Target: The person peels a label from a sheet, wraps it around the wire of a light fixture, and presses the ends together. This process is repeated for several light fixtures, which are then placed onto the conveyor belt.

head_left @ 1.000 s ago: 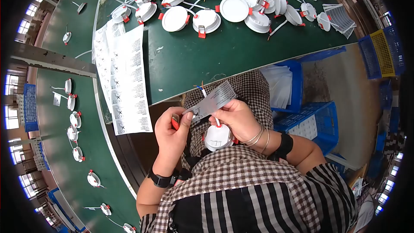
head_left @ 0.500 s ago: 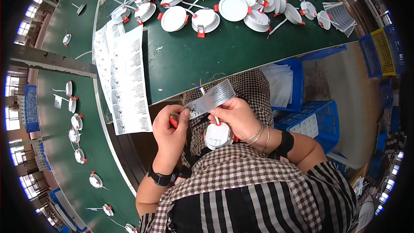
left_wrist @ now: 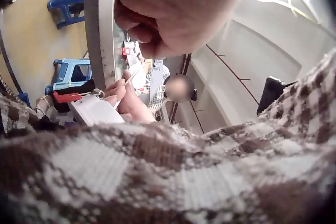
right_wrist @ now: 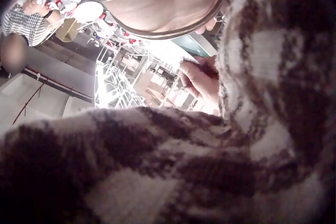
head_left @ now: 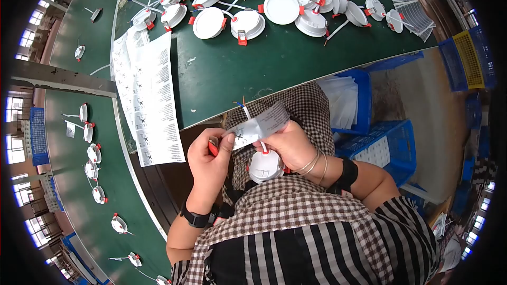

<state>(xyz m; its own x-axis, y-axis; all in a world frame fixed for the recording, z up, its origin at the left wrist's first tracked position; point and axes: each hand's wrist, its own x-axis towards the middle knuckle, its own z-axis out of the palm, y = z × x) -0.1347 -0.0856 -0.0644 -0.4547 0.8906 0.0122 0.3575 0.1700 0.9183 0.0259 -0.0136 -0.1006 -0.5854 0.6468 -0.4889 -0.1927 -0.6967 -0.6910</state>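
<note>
In the head view, a silver printed label (head_left: 247,133) stretches between the two hands, across the white cable of a round downlight (head_left: 265,167). The left hand (head_left: 207,155) pinches the label's left end between thumb and forefinger; a small red object (head_left: 213,146) shows within that hand. Near the label's other end, the right hand (head_left: 289,145) has its thumb at the cable, just above the lamp. The lamp sits in the lap against the checked apron, its red-tipped clips at the sides. Bare coloured wire ends (head_left: 243,102) stick up beyond the label.
White label sheets (head_left: 157,103) lie on the green table (head_left: 232,74), left of a pile of downlights (head_left: 282,8). More lamps line the green belt (head_left: 74,179) at left. Blue crates (head_left: 391,148) stand on the floor at right.
The label has tipped and now bends at the cable, its right part leaning back. Both hands stay close to where they were. Lamps on the left belt have shifted slightly down the view.
</note>
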